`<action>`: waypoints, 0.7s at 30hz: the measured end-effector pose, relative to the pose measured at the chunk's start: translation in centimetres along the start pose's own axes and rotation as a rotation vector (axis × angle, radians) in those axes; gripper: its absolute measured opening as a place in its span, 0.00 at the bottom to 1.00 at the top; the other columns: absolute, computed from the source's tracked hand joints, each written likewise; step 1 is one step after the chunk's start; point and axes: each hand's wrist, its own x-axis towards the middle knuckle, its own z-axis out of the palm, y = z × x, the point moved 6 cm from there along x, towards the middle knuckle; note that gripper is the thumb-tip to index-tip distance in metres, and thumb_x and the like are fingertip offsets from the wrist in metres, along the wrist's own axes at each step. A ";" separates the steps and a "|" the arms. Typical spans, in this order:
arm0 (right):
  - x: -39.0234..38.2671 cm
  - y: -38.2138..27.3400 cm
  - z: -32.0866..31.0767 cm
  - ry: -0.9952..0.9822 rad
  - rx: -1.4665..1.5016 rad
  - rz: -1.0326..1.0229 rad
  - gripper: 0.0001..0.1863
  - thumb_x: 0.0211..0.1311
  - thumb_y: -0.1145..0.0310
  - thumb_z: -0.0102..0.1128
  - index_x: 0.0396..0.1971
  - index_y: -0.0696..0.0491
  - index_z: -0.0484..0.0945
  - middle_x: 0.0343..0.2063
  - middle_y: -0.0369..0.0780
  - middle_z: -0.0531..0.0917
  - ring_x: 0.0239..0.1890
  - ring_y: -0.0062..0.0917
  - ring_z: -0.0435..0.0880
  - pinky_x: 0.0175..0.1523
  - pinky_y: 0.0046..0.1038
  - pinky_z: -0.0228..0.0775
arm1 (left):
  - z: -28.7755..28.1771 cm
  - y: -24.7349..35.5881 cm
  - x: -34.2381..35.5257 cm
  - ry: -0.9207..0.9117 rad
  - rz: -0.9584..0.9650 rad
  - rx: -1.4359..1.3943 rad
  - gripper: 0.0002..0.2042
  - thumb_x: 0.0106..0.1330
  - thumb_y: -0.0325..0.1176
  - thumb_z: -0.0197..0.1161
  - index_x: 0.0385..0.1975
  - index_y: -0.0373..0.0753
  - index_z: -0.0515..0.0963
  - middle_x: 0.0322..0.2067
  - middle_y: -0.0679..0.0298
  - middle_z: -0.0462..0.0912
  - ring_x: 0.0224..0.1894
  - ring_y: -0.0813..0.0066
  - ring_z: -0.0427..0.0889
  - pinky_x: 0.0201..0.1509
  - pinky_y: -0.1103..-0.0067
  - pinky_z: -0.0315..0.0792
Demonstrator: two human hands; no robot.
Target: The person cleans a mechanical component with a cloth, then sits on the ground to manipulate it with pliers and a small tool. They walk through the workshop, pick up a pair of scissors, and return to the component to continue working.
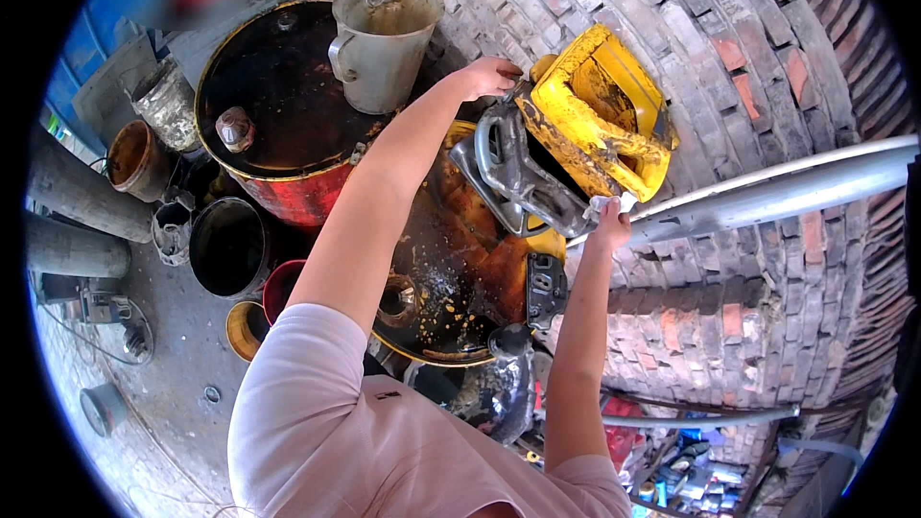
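Concrete floor (182, 345) is filling the left of my feed, with a black bucket (230, 245) standing near a red drum (288, 200) that is carrying a pitcher (384, 67). Further right, the left hand (491, 79) is sitting palm down at the cans' upper end, fingers bending over; I can't tell whether it's gripping or only steadying. Its forearm is running long and nearly straight. The grey can (523, 177) is lying over a second drum (422, 259), against the yellow can (614, 141) by the brick wall (748, 163). I'm judging both cans light, fairly stiff and slippery with grime; their handles are offering the surest hold. At the lower end, the right hand (612, 228) is pinching a white scrap (625, 201), its forearm standing almost upright.
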 end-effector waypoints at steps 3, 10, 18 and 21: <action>0.1 0.2 0.1 -0.016 0.026 -0.002 0.06 0.55 0.74 0.57 0.32 0.58 0.72 0.31 0.35 0.76 0.33 0.18 0.75 0.37 0.18 0.70 | -0.2 -0.5 0.1 -0.017 -0.031 0.020 0.20 0.57 0.19 0.51 0.51 0.36 0.69 0.45 0.60 0.73 0.45 0.74 0.72 0.51 0.80 0.66; 0.0 0.1 0.3 0.005 0.001 0.025 0.06 0.55 0.75 0.57 0.32 0.59 0.72 0.32 0.36 0.76 0.34 0.19 0.76 0.38 0.18 0.72 | -0.6 0.6 0.6 0.040 0.156 0.343 0.19 0.56 0.20 0.53 0.50 0.36 0.71 0.43 0.62 0.76 0.45 0.76 0.72 0.50 0.81 0.64; 0.4 0.4 0.0 -0.020 0.009 0.008 0.06 0.56 0.75 0.56 0.32 0.60 0.71 0.32 0.37 0.75 0.34 0.20 0.76 0.38 0.17 0.72 | -0.5 0.4 0.2 0.059 0.182 0.229 0.18 0.53 0.19 0.56 0.46 0.35 0.74 0.40 0.63 0.78 0.42 0.76 0.74 0.50 0.81 0.65; 0.1 0.1 0.3 -0.041 0.028 0.011 0.06 0.56 0.75 0.56 0.33 0.60 0.71 0.33 0.37 0.75 0.34 0.20 0.76 0.38 0.17 0.72 | -0.5 0.2 0.1 0.070 0.245 0.226 0.18 0.52 0.18 0.57 0.45 0.35 0.74 0.40 0.63 0.79 0.41 0.76 0.75 0.50 0.81 0.66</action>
